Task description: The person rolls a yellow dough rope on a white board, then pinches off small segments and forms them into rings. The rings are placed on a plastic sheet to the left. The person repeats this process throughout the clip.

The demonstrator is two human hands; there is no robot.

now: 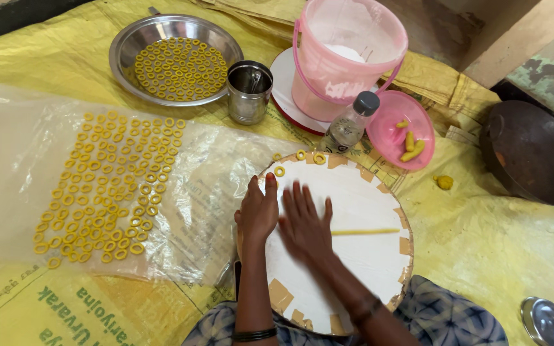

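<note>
Left hand (259, 214) lies flat on the round white board (360, 256), near its left edge, fingers (269, 186) together and extended, holding nothing. Right hand (304, 225) sits just beside it, palm down on the board, fingers spread wide and blurred; it presses on the near end of a thin yellow dough strand (365, 231) that runs rightward across the board. Three small yellow dough rings (301, 155) rest at the board's far rim.

The board lies on a yellow woven sheet (482, 243) spread over the floor. To the left, a clear plastic sheet (8, 166) carries many dough rings in rows (107, 186). Beyond it, a steel plate (176, 59) holds more rings; a steel cup (249, 91) stands just beside it. A pink bucket (347, 54), a small clear bottle (349, 123) and a pink lid (400, 129) holding dough pieces stand beyond the board. A dark pan (533, 154) lies at right.
</note>
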